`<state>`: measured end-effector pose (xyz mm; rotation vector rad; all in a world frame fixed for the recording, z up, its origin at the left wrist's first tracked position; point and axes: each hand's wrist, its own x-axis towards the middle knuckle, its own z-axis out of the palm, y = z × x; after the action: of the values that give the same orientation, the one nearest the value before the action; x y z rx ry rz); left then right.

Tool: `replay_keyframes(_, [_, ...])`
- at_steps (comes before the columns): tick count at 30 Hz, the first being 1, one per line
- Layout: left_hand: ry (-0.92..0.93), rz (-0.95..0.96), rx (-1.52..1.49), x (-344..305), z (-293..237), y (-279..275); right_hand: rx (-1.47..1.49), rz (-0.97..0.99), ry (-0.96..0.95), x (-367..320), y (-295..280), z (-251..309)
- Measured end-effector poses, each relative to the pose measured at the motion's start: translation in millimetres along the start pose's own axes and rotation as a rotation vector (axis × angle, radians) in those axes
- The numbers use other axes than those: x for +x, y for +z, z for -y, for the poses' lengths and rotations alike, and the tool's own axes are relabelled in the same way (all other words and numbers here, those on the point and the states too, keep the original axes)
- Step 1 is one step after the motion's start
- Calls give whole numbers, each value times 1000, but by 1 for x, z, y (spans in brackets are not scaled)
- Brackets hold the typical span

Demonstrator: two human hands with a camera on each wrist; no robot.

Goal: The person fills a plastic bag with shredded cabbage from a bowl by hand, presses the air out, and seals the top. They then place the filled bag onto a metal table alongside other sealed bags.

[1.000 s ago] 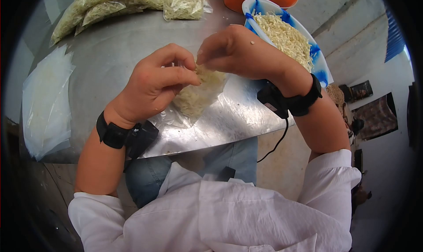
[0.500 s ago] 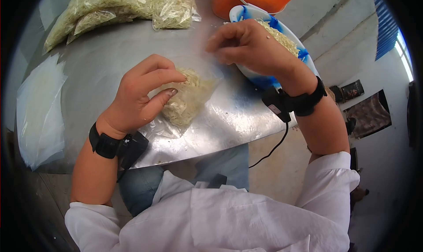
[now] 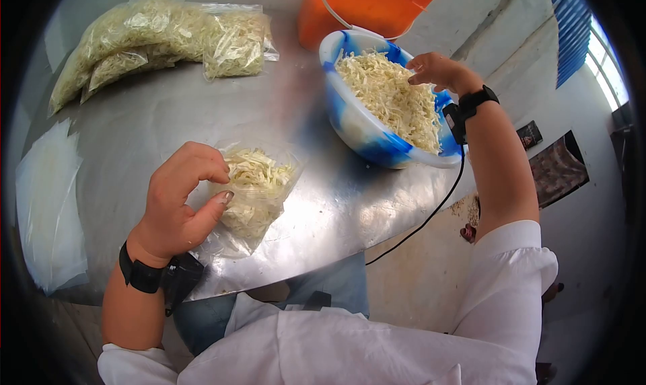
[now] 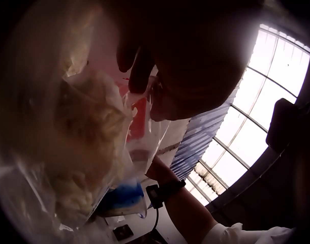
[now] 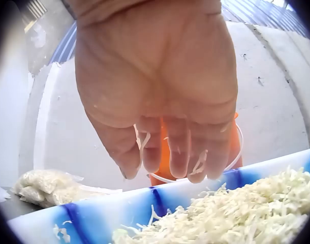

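Observation:
A clear plastic bag (image 3: 250,229), partly filled with pale shredded cabbage (image 3: 259,172), sits on the metal table. My left hand (image 3: 183,200) pinches the bag's edge at its left side, thumb and fingers curled at the mouth; the left wrist view shows the plastic between the fingers (image 4: 141,76) and thumb. To the right, a blue-and-white bowl (image 3: 353,119) holds a heap of shredded cabbage (image 3: 393,92). Over its far right side hovers my right hand (image 3: 441,72), fingers relaxed and apart. A few shreds cling to those fingers (image 5: 179,157) in the right wrist view.
Filled bags (image 3: 155,35) are piled at the table's back left. A stack of flat plastic bags (image 3: 50,210) lies at the left edge. Behind the bowl stands an orange bucket (image 3: 363,8) with a white handle. A black cable (image 3: 431,217) hangs from the right wrist camera.
My right hand has moved from the bag's mouth across to the bowl. The left hand stays at the bag, whose mouth now shows more cabbage. The head view has shifted.

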<state>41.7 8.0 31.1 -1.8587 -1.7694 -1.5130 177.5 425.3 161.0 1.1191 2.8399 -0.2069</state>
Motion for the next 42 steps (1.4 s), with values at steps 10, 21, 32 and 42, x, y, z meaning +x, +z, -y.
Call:
replay_keyframes(10, [-1,41,6,-2,3,-3,-180,181,125,30,5,1])
replay_keyframes(21, [11,23,11,1,0,-2,0,253,118,57,44,7])
replay_keyframes(32, [37,-4,27,1,-1,-1,-291,134,-223,50,51,3])
replay_keyframes(42, [28,0,15,0,-2,-1,-203,213,-329,-8,35,24])
